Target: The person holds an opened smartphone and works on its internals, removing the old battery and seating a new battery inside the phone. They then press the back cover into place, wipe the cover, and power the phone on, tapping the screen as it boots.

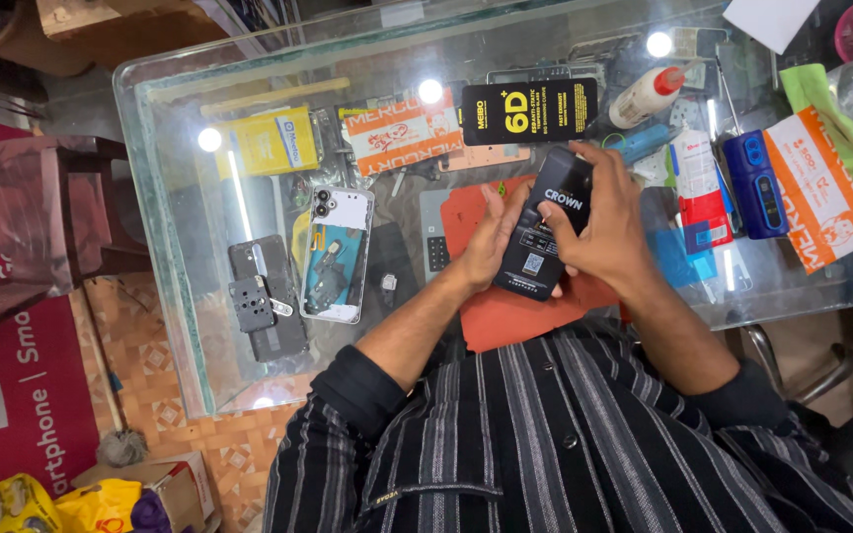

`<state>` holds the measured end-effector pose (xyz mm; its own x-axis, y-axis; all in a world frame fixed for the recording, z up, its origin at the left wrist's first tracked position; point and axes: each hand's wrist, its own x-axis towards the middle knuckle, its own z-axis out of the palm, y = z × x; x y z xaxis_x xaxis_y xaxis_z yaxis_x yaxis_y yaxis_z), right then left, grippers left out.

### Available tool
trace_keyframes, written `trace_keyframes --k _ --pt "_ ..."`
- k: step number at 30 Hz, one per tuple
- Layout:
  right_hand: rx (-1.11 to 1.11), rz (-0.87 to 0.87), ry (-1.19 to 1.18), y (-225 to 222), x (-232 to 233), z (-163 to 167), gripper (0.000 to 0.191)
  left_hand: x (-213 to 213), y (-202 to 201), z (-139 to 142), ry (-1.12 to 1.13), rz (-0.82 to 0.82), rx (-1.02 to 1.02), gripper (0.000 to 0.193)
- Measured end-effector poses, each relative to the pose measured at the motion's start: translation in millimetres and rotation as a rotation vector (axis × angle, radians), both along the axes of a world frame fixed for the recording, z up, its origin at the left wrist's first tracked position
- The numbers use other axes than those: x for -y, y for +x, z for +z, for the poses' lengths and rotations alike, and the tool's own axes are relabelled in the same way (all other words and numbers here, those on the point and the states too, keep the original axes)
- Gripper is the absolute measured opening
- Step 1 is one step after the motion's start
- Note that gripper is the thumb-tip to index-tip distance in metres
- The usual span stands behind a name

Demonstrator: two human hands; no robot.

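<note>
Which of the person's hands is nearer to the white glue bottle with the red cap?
The right hand, gripping the black packet, lies just below the glue bottle. The left hand is farther, on the packet's other side.

Flat packet (548,227) sitting between both hands over a mat (505,306) lying on the glass counter (180,296). Opened phone (336,255) lying left of it; another packet (529,112) lying farther; squeeze bottle (646,97) lying far right.

1. Bright overhead lamps light my bench evenly, and I see them as round white glare spots on the glass top (180,197).
2. Shadows are soft.
3. Focus is sharp mid-frame; the edges bend and stretch.
</note>
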<state>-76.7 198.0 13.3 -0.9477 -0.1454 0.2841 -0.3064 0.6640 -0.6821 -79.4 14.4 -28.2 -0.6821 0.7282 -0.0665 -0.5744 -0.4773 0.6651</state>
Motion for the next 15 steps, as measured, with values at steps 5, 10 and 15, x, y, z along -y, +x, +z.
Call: trace_keyframes --k 5,10,15 --pt "0.011 -0.002 0.022 0.4 2.2 -2.1 0.074 0.8 0.9 -2.2 -0.019 0.011 -0.015 0.109" --pt "0.124 0.036 -0.174 -1.0 -6.5 -4.0 0.061 1.0 0.0 -9.6 0.015 -0.008 -0.068 0.107" --pt "0.080 0.055 -0.122 -1.6 -11.3 -4.5 0.060 3.5 0.0 -12.4 0.053 -0.031 -0.092 0.106"
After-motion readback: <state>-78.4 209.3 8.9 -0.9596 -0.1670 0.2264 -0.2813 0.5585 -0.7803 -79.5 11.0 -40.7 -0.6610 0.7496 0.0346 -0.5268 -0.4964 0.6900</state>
